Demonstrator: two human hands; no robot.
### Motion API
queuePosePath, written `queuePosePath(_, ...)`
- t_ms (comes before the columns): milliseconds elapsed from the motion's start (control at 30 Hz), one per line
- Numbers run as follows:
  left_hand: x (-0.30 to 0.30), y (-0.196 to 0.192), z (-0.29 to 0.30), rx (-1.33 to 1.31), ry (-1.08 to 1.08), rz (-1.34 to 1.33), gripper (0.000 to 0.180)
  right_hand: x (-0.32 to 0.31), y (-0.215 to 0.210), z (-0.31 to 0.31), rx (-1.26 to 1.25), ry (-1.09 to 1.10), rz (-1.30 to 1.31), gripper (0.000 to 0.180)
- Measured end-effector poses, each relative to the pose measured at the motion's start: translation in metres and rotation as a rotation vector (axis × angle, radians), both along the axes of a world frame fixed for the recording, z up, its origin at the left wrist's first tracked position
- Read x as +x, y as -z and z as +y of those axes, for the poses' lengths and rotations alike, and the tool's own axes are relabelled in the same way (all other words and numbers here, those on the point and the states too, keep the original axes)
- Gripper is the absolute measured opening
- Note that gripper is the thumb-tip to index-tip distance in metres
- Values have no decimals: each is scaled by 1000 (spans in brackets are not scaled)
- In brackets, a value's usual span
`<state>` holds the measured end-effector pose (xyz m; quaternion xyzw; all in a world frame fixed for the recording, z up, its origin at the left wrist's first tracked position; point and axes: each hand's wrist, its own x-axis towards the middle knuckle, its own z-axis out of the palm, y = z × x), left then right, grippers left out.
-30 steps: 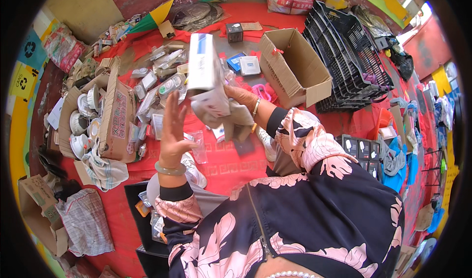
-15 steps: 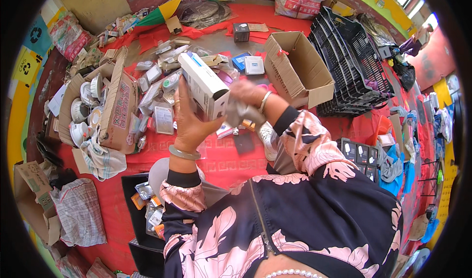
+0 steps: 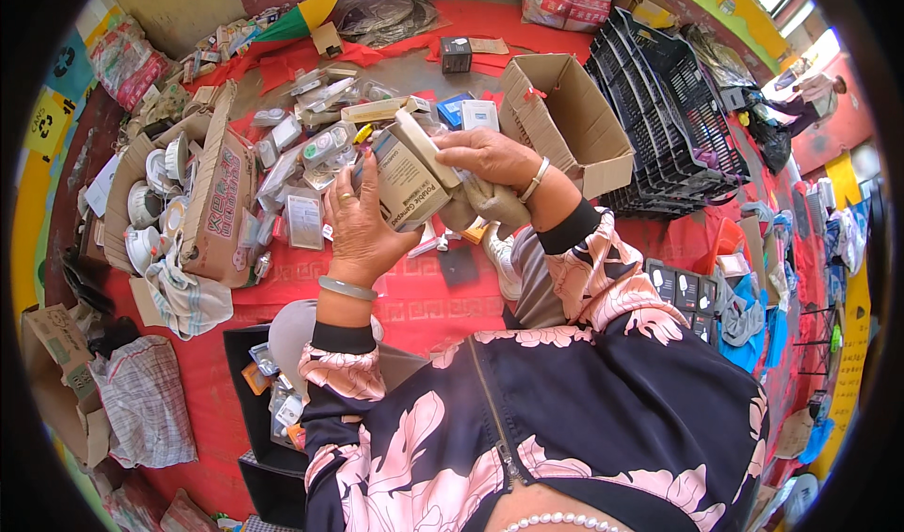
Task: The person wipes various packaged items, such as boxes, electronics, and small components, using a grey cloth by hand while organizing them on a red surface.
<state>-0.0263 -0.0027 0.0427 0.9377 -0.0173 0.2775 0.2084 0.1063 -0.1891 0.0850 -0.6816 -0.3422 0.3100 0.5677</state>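
Head view: person seated at a red cloth (image 3: 414, 301) strewn with small packaged goods; both hands raised over it.
Object in hand: slim rectangular product carton (image 3: 407, 179), beige and white, held in the air above the cloth, tilted, end flap (image 3: 426, 144) lifted open at the top.
Left hand (image 3: 363, 226): wrapped round the carton's lower body from beneath, thumb on the printed face, fingers behind; closed firmly on the carton.
Right hand (image 3: 490, 160): at the open upper end, fingertips on the flap edge; closed lightly on it. Whether anything is inside the palm, cannot tell.
Weight, judged: light; one hand carries it with no sign of strain.
Stiffness, judged: thin card, stiff along its length but crushable across the faces; squeeze on the edges, not mid-panel.
Surface, judged: smooth printed card, somewhat slippery; a wrap-round hold suits it better than a pinch.
Fragility: contents not visible; the flap is the weakest part and could tear at its fold.
Best hold, judged: lower half of the body, long edges between thumb and fingers, leaving the open end free.
Nearby: open brown cardboard box (image 3: 560, 122) just beyond the right hand; black plastic crates (image 3: 664, 108) stacked to the right; blister packs (image 3: 315, 146) spread beyond the left hand.
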Motion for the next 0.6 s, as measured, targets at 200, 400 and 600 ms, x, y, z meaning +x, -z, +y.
queuePosePath(200, 0, -1, -2, -46, 3, -50, 116, -8, -11, 0, 94, 92, 168, 42)
queuePosePath(400, 1, 0, -4, -35, -17, -94, 116, -9, -10, 2, 114, 147, 372, 44)
queuePosePath(600, 2, 2, -6, -27, -8, -120, 116, -10, -8, 1, 150, 170, 446, 43)
